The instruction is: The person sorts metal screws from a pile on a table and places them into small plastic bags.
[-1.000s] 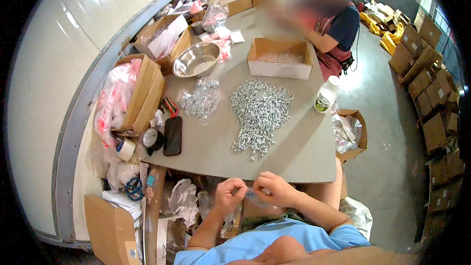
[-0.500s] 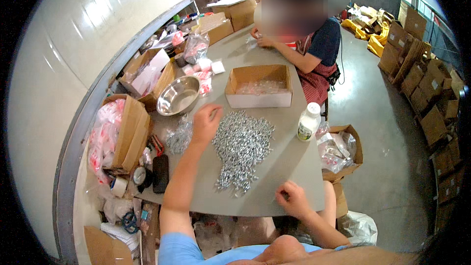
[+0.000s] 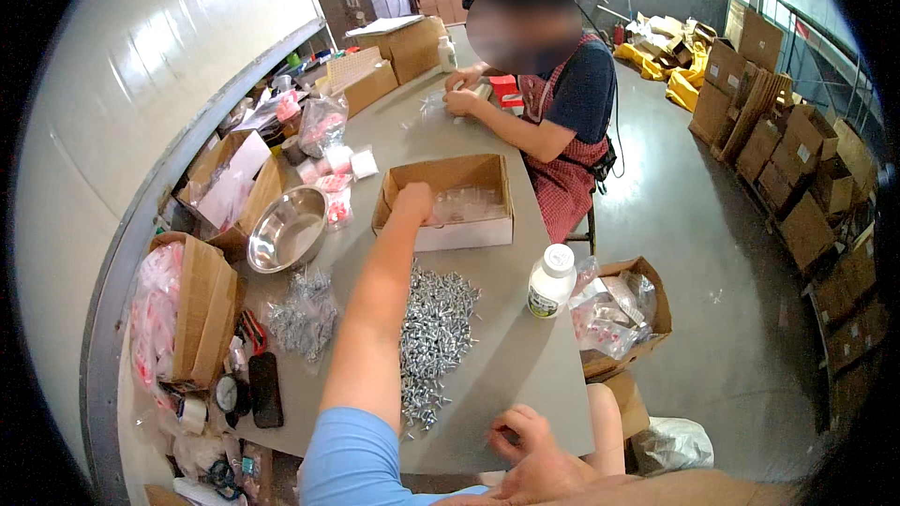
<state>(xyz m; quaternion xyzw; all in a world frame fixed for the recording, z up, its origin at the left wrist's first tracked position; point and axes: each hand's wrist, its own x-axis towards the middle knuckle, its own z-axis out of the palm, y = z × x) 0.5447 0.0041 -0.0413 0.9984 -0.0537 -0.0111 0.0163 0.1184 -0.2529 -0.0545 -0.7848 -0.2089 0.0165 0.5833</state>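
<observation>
My left hand (image 3: 415, 201) reaches over the left part of an open cardboard box (image 3: 455, 236) with clear plastic pieces (image 3: 469, 201) inside. Its fingers point down and are mostly hidden, so their grip cannot be made out. Beneath my left forearm, a pile of small silvery screws (image 3: 436, 323) spreads over the grey table (image 3: 497, 356). By the near edge, my right hand (image 3: 525, 440) rests with curled fingers; whatever they hold, if anything, is hidden. Left of the forearm lies a clear bag of metal parts (image 3: 305, 314).
A white bottle (image 3: 551, 283) stands at the table's right edge. A steel bowl (image 3: 289, 230), a black phone (image 3: 265, 390) and a carton of pink-white bags (image 3: 202, 314) line the left side. Across the table, a person (image 3: 562, 103) handles small items. A carton of plastic scraps (image 3: 623, 309) sits lower right.
My left hand has gone from beside the screw pile forward into the cardboard box. My right hand stays near the front edge, fingers still curled. The whole view has shifted.
</observation>
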